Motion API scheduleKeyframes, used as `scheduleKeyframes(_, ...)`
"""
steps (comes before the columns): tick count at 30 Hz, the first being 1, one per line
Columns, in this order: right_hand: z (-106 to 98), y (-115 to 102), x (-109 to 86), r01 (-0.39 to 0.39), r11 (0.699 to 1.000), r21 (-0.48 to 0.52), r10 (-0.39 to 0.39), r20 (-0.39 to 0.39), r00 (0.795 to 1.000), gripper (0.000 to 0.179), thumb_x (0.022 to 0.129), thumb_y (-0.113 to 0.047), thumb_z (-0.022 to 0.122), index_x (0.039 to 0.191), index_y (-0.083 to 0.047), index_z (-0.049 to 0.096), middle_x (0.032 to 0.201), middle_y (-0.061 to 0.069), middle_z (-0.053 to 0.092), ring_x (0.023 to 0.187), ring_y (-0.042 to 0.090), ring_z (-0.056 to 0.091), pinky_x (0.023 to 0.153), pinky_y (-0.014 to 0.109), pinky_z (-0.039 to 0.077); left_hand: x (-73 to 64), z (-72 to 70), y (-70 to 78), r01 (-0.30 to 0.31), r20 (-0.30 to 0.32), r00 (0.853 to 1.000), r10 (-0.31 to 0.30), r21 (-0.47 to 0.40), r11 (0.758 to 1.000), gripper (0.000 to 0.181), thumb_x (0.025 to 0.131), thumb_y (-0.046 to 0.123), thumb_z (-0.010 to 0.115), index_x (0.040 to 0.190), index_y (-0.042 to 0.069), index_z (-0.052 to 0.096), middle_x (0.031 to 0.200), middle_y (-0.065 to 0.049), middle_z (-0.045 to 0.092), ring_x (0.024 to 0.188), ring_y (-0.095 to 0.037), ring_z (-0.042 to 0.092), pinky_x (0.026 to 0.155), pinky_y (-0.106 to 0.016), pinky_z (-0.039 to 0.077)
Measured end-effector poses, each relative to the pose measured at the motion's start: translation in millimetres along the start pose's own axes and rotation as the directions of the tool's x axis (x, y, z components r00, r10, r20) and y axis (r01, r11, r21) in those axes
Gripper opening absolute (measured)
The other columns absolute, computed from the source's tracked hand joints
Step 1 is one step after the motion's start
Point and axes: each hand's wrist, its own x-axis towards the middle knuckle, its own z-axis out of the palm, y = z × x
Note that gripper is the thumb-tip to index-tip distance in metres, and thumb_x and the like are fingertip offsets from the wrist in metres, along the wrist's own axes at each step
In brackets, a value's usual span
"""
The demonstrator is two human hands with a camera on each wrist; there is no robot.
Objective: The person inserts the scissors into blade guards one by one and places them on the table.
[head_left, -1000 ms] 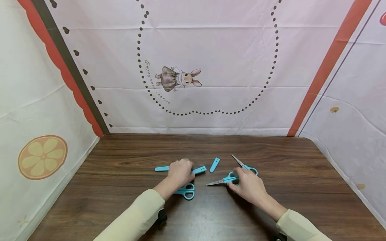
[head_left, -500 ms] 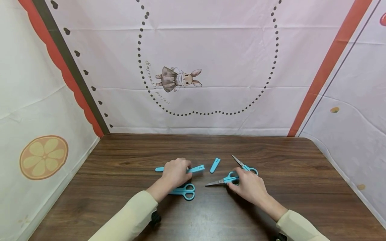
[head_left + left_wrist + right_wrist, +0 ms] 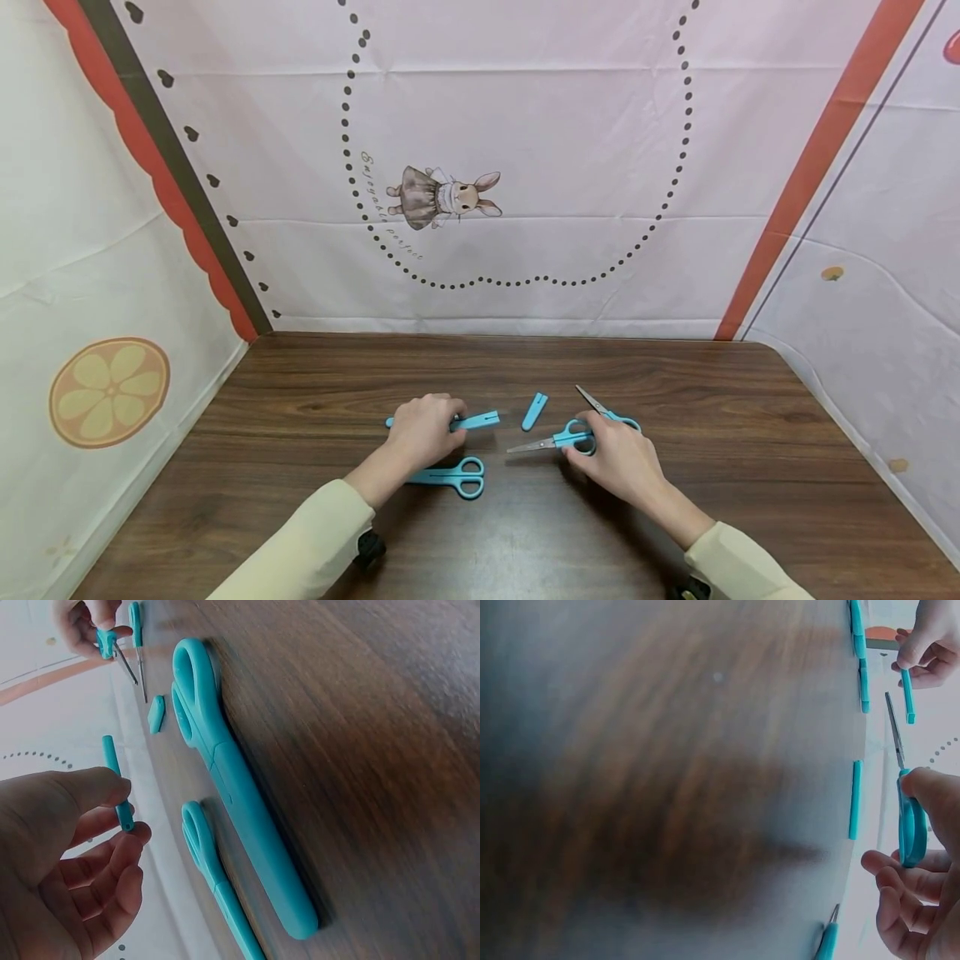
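My left hand (image 3: 426, 432) pinches a light-blue scissors cover (image 3: 477, 420) between thumb and fingers. In the left wrist view the cover (image 3: 112, 769) is held above the table. My right hand (image 3: 621, 460) holds scissors (image 3: 564, 438) by their blue handles, the bare blades together and pointing left toward the cover. The blade tip and the cover's slotted end are apart. Below my left hand lies a pair of covered scissors (image 3: 459, 477), shown whole in the left wrist view. A second covered pair (image 3: 217, 885) lies beyond it, mostly hidden by my hand in the head view.
A loose blue cover (image 3: 535, 412) lies on the brown table (image 3: 510, 542) between my hands. Just behind my right hand lies another pair of scissors (image 3: 596, 403) with bare blades. A printed cloth (image 3: 570, 150) hangs behind and beside the table.
My left hand has moved left with the cover, widening the gap to the blades. The scissors in my right hand have shifted slightly, their blades now higher in the head view.
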Motion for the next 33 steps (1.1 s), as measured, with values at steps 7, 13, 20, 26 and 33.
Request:
scheduleKeyframes(7,-0.2,0.5,0.6,0.005,1.0,0.02,-0.005,-0.034,0.999,0.044,0.071,-0.041,0.073,0.106,-0.016,0.063,0.079,-0.004,0.067,0.062,0.009,0.057,0.046,0.028,0.042,-3.8,-0.9,-3.9,-0.023,-0.049,0.999,0.023,-0.003,1.0,0.017,0.078,0.026,0.071,0.093,0.019,0.07,0.079,0.005,0.062,0.047,-0.006,0.041,0.036,-0.023,0.03)
scheduleKeyframes(13,-0.1,0.9,2.9,0.019,0.999,0.034,-0.017,-0.066,0.998,0.043,0.072,-0.039,0.073,0.106,-0.014,0.063,0.078,-0.004,0.067,0.056,0.007,0.052,0.043,0.024,0.038,-7.2,-2.7,-9.8,-0.054,-0.108,0.993,0.051,-0.025,0.998,0.017,0.077,0.025,0.071,0.093,0.019,0.071,0.076,0.007,0.059,0.043,-0.004,0.037,0.036,-0.021,0.028)
scheduleKeyframes(20,-3.1,-2.1,5.9,0.027,0.999,0.045,-0.023,-0.089,0.996,0.046,0.073,-0.039,0.073,0.109,-0.012,0.063,0.078,0.0,0.067,0.053,0.006,0.05,0.041,0.023,0.035,-8.8,-4.3,-17.8,-0.054,-0.163,0.986,0.044,-0.062,0.997,0.017,0.076,0.025,0.072,0.092,0.02,0.071,0.079,0.008,0.058,0.045,-0.001,0.038,0.038,-0.02,0.03)
scheduleKeyframes(26,-4.7,-5.3,7.9,0.015,0.999,0.051,-0.011,-0.088,0.996,0.047,0.073,-0.04,0.073,0.11,-0.013,0.063,0.079,0.002,0.067,0.054,0.008,0.052,0.041,0.023,0.036,-10.6,-5.1,-22.5,-0.031,-0.185,0.983,0.011,-0.105,0.994,0.015,0.077,0.023,0.071,0.092,0.02,0.071,0.081,0.009,0.058,0.049,-0.001,0.04,0.041,-0.02,0.032)
scheduleKeyframes(33,-4.5,-8.8,11.3,-0.002,0.997,0.073,0.009,-0.093,0.996,0.049,0.074,-0.041,0.072,0.113,-0.012,0.064,0.081,0.002,0.068,0.058,0.01,0.058,0.043,0.024,0.038,-13.2,-5.6,-25.8,-0.01,-0.195,0.981,-0.018,-0.142,0.99,0.016,0.077,0.023,0.071,0.092,0.02,0.071,0.082,0.011,0.058,0.054,-0.001,0.045,0.043,-0.02,0.035)
